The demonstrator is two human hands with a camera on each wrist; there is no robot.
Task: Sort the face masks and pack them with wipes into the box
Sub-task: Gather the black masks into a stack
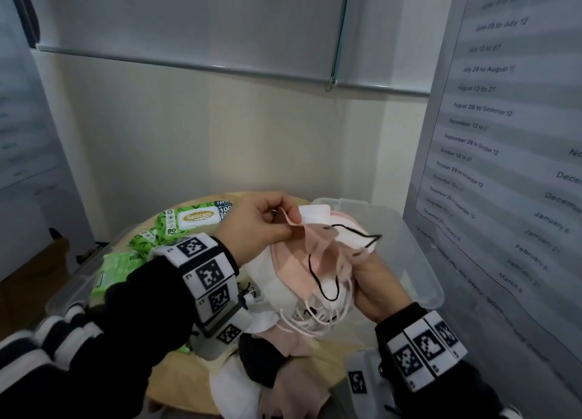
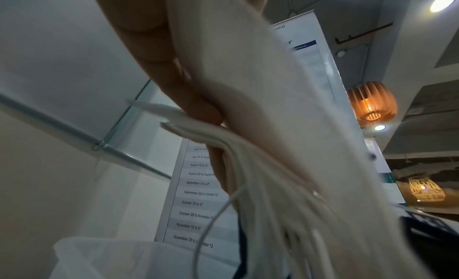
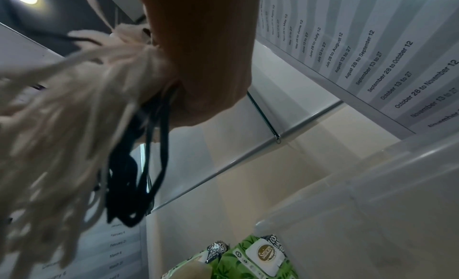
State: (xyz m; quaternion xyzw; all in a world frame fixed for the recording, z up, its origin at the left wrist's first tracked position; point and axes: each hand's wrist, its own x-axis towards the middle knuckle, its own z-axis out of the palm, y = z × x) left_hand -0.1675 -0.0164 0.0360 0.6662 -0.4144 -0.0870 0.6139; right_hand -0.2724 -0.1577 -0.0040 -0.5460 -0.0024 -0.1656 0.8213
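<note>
My left hand (image 1: pixel 278 220) pinches the top corner of a pink face mask (image 1: pixel 302 255) with black ear loops. That mask lies on top of a stack of white and pink masks (image 1: pixel 271 283). My right hand (image 1: pixel 376 289) grips the stack from underneath, just left of the clear plastic box (image 1: pixel 422 261). In the right wrist view white and black ear loops (image 3: pixel 139 165) hang from the palm. The left wrist view shows fingers (image 2: pixel 198 110) against the mask edges (image 2: pixel 285 126). Green wipes packs (image 1: pixel 195 218) lie at the back left of the table.
More loose masks, black, pink and white (image 1: pixel 271 365), lie on the round wooden table (image 1: pixel 173 384) near me. Smaller green wipes packs (image 1: pixel 113 270) sit at the left edge. A printed wall poster (image 1: pixel 504 135) stands close on the right behind the box.
</note>
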